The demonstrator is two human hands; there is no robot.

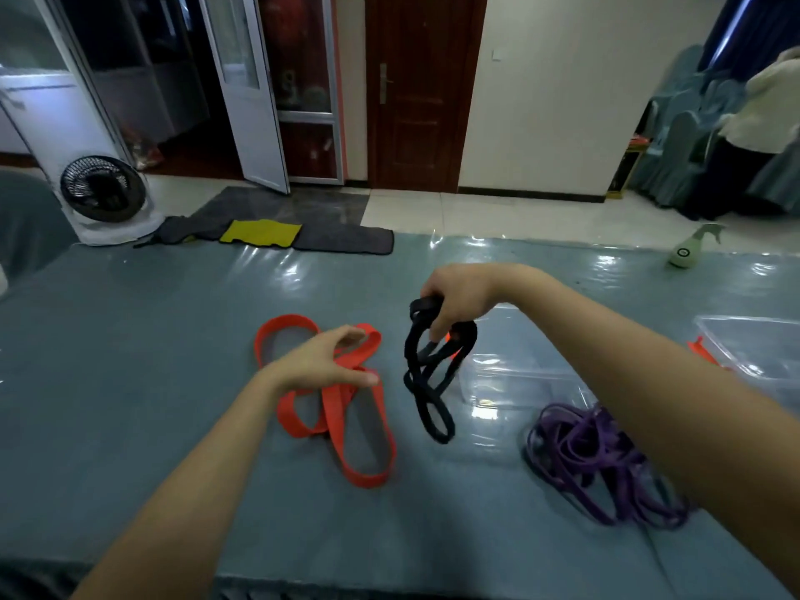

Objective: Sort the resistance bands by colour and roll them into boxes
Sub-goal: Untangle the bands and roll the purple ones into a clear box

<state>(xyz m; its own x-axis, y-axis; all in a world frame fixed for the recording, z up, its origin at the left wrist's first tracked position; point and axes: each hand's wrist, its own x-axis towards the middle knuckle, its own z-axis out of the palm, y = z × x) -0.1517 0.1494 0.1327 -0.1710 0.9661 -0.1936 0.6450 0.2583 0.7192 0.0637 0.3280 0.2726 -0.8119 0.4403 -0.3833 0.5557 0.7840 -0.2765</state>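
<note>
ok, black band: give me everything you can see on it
The black band is a matte, rubbery-looking loop, doubled and twisted into several hanging loops. The right hand grips its top bunch above the table; the rest dangles between the orange bands and a clear box. Whether its lowest loop touches the table is unclear. The left hand is off it.

Below, a table (173, 383) under a glossy grey-blue cover. At its far edge, a yellow cloth (259, 232), touching a dark grey towel (346, 242) on its right. Near the far right corner, a pale green spray bottle (688, 249). Beyond, on the floor at left, a white fan (104, 194) with a round black grille, near an open white-framed glass door (255, 88). Straight ahead, a shut dark brown door (417, 93) in a cream wall (562, 101). At far right, chairs (675, 149) in blue-green covers, a person (766, 110) in a pale top just beside.
</note>
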